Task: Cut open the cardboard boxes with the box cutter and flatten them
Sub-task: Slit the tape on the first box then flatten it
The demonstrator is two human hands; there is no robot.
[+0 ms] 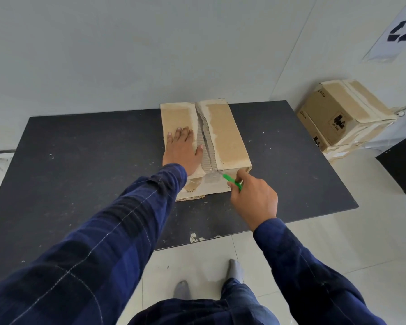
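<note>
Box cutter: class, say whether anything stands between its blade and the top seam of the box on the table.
Nothing visible does. The right hand holds the box cutter with its tip at the near end of the seam. The left hand presses flat on the left flap, thumb beside the seam, not across it.

box cutter point(228, 178) mostly hidden by right hand point(256, 200), wall sign point(400, 29) cropped

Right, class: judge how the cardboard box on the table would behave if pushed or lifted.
The cardboard box probably slides rather than tips: it lies low and broad on the table. Its top flaps, torn along the centre seam, would likely flex; the left hand presses one flat.
</note>
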